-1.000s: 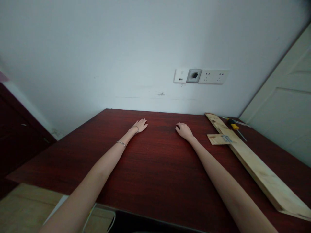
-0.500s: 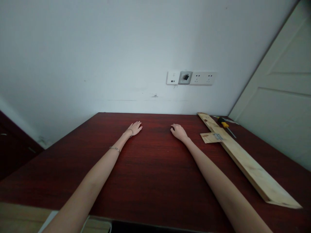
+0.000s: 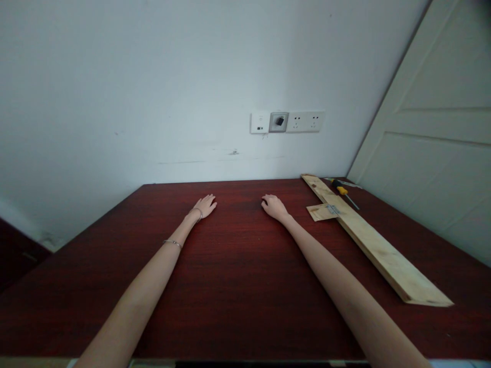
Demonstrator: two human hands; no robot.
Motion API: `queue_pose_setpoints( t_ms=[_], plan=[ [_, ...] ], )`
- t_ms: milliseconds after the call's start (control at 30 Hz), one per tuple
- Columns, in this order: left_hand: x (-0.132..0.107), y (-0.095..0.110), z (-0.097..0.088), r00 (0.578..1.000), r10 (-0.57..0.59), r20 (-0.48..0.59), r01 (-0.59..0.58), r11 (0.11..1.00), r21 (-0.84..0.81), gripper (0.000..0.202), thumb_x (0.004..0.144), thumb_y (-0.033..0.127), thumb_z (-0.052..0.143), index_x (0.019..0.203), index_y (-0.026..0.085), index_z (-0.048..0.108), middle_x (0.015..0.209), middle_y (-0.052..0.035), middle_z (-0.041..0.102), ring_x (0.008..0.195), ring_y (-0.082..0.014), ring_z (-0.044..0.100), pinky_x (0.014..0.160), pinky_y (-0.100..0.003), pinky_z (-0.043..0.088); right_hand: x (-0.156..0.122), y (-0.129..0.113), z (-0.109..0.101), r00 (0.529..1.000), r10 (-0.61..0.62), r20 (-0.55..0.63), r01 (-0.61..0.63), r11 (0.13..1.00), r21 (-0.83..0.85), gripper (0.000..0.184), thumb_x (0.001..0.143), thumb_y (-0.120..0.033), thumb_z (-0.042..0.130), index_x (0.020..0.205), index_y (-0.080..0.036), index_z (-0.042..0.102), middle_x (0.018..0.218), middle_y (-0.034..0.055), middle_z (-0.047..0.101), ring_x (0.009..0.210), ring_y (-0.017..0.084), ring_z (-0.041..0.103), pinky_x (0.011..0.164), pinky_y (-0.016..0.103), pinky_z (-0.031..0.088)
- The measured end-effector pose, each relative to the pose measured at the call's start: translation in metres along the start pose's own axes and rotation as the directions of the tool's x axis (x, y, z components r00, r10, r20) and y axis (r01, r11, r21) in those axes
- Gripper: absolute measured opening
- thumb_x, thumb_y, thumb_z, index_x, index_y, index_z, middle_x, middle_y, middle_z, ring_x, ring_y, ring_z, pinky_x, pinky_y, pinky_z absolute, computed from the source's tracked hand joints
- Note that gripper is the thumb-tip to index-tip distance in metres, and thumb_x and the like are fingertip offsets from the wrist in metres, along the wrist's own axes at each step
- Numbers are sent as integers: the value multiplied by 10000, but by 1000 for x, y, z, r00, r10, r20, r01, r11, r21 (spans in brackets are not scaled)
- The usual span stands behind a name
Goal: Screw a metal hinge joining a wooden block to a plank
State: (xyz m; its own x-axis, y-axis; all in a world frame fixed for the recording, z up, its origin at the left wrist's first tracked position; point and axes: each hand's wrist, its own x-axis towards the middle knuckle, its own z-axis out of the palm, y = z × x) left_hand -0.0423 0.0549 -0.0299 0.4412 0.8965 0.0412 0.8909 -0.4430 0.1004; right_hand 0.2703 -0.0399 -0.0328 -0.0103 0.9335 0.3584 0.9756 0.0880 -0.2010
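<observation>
My left hand (image 3: 205,205) lies palm down on the dark red wooden table (image 3: 230,286), its fingers spread. Bracelets circle that wrist and forearm. My right hand (image 3: 273,205) rests on the tabletop across from it, fingers loosely bent and the thumb apart from them, with nothing seen in it. To its right is a short piece of wood (image 3: 318,212) that meets a long pale wooden board (image 3: 378,240). Small grey metal parts (image 3: 333,209) lie where the two meet; their kind is too small to tell. Past the board lies a screwdriver (image 3: 342,190) with a black and yellow handle.
A white wall (image 3: 172,102) with a row of sockets (image 3: 303,122) rises behind the table. On the right stands a pale panelled door (image 3: 433,128). A thin light strip (image 3: 351,184) lies in the far right corner, near the screwdriver.
The whole view has shifted, so the board, sockets and door appear farther left. Both hands stay in about the same place on the table.
</observation>
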Motion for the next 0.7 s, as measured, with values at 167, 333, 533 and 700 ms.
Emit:
queue_pose_setpoints(
  t_ms=[167, 333, 533, 700],
  plan=[
    [1, -2, 1, 1000, -2, -24, 2, 1000, -10, 557, 941, 420, 269, 1415, 143, 366, 1523, -99, 270, 1411, -232, 218, 1135, -419, 201, -2, -3, -6, 1000, 6, 15, -5, 1000, -7, 311, 911, -336, 532, 1176, -176, 560, 1204, 88, 577, 1021, 198, 591, 866, 412, 506],
    [13, 2, -7, 998, -41, -57, 41, 999, -11, 528, 893, 382, 404, 1358, 135, 439, 1421, -130, 444, 1306, -246, 421, 1070, -344, 333, -11, 5, -37, 999, 42, -3, -42, 998, -37, 369, 900, -260, 466, 1237, -136, 552, 1248, 139, 588, 1143, 251, 535, 942, 349, 437],
    [52, 61, -30, 995, 54, -82, -58, 997, -44, 582, 833, 368, 517, 1337, 85, 455, 1380, -159, 482, 1262, -261, 471, 1059, -308, 347, -39, 60, -110, 978, 200, -65, -207, 968, -140, 543, 829, -330, 528, 1309, -82, 473, 1304, 205, 521, 1188, 330, 480, 999, 430, 348],
    [80, 163, -36, 939, 338, -65, -343, 933, -112, 613, 809, 450, 560, 1318, 117, 482, 1377, -123, 495, 1258, -260, 471, 1057, -321, 354, -100, 115, -150, 917, 388, -93, -399, 891, -218, 775, 776, -542, 566, 1323, -9, 435, 1309, 303, 467, 1185, 433, 448, 960, 519, 333]
  ],
)
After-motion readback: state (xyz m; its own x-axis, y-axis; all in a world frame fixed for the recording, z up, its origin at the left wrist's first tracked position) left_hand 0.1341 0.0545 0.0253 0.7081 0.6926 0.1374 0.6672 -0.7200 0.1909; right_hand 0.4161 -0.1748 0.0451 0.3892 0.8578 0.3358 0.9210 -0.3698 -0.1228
